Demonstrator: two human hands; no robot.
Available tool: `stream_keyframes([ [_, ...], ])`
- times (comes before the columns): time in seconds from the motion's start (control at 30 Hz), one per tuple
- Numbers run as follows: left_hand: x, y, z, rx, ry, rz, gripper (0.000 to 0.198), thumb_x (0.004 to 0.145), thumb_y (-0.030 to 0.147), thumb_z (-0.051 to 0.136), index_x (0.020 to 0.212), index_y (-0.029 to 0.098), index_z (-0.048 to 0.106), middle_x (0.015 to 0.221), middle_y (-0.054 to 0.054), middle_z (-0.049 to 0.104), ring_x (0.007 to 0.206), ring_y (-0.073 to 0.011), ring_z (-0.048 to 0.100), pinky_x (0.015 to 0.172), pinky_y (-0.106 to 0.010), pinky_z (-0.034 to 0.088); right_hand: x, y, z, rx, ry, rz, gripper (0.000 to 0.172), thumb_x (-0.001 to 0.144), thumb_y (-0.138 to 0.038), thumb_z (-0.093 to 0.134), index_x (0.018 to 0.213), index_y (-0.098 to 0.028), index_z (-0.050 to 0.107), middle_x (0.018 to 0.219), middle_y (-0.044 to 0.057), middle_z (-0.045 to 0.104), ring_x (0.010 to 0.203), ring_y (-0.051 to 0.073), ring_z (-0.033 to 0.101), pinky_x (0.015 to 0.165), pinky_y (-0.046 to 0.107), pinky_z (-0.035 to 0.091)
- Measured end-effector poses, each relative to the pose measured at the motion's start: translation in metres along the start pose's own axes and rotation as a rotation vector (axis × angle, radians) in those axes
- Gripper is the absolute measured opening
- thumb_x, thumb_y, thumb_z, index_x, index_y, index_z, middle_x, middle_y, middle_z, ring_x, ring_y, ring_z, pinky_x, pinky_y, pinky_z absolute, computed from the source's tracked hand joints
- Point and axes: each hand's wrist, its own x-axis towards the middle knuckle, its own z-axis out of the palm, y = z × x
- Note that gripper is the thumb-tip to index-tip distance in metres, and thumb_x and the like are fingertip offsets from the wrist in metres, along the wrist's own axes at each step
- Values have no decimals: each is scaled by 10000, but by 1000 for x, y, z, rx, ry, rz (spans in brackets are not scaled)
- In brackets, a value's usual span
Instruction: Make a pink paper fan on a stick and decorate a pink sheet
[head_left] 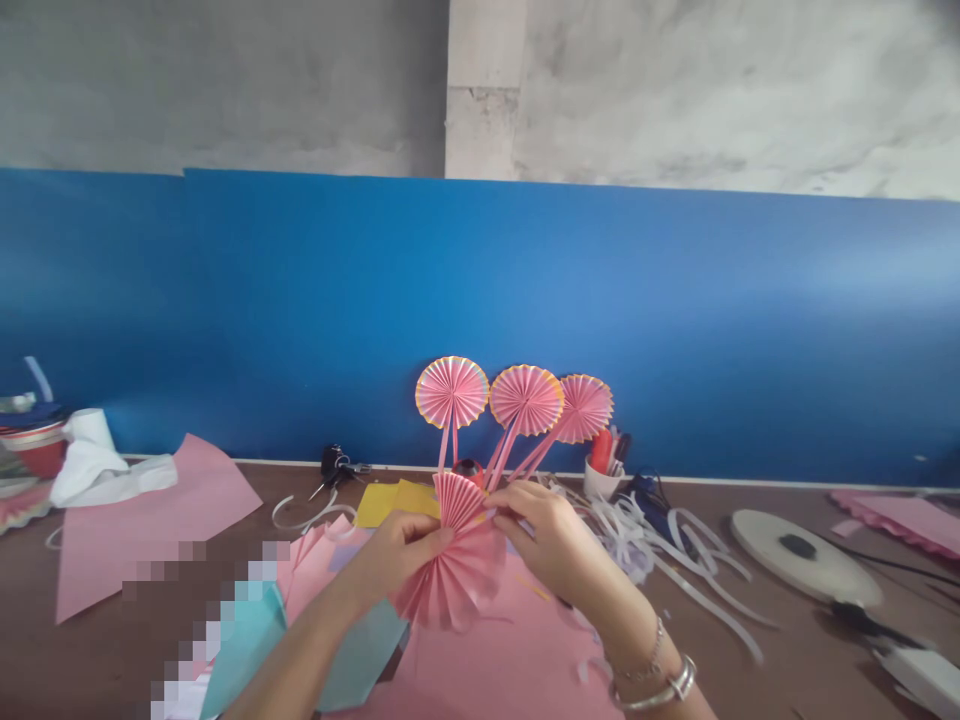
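My left hand (401, 555) pinching left edge of pleated pink fan (469, 585), thumb in front. My right hand (544, 530), fingertips together on its upper right edge. Pleats spread above pink sheet (480, 670), before three paper rounds (526, 400) near blue board (360, 300).

Brown table (90, 665): pink sheet (142, 535), white strips (619, 520).

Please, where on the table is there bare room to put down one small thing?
Bare table shows between the white strips and the white block at right, and at lower left, below the pink sheet. The middle is crowded: left hand, right hand, paper fan, teal paper.
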Motion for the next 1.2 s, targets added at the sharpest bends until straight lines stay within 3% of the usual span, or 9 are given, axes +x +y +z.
stream_keyframes([
  [0.37, 3, -6, -3, 45, -8, 27, 416, 765, 502, 507, 526, 193, 363, 569, 50, 251, 563, -103, 268, 521, -249, 207, 0, 0, 0, 8, -9, 0, 181, 796, -43, 534, 791, -192, 636, 807, 15, 653, 792, 147, 594, 730, 243, 435],
  [0.57, 1, 1, 0, 2, 79, -6, 450, 731, 518, 544, 490, 200, 336, 540, 62, 241, 539, -98, 255, 516, -248, 210, 0, 0, 1, -51, -9, -16, 180, 811, -46, 501, 778, -193, 600, 786, 19, 627, 774, 156, 573, 708, 259, 424],
  [0.73, 2, 2, 1, -99, 241, -43, 412, 734, 547, 552, 592, 160, 564, 575, 19, 482, 593, -144, 446, 566, -251, 326, 0, -2, 3, -112, -2, -39, 163, 825, -62, 488, 765, -188, 574, 786, 24, 601, 770, 160, 551, 691, 265, 409],
  [0.87, 3, -1, 0, -134, 374, -41, 422, 724, 558, 566, 657, 148, 644, 629, -22, 596, 661, -191, 543, 601, -268, 390, 1, -4, 8, -138, 14, -54, 154, 806, -54, 500, 758, -186, 565, 776, 19, 587, 753, 157, 539, 687, 269, 398],
  [1.2, 0, 6, 8, -102, 347, -5, 404, 752, 535, 551, 683, 151, 655, 642, -24, 620, 665, -192, 567, 600, -263, 411, 1, -11, 16, -346, 97, -101, 99, 772, -102, 552, 719, -185, 567, 778, 29, 542, 793, 176, 487, 712, 299, 337],
])
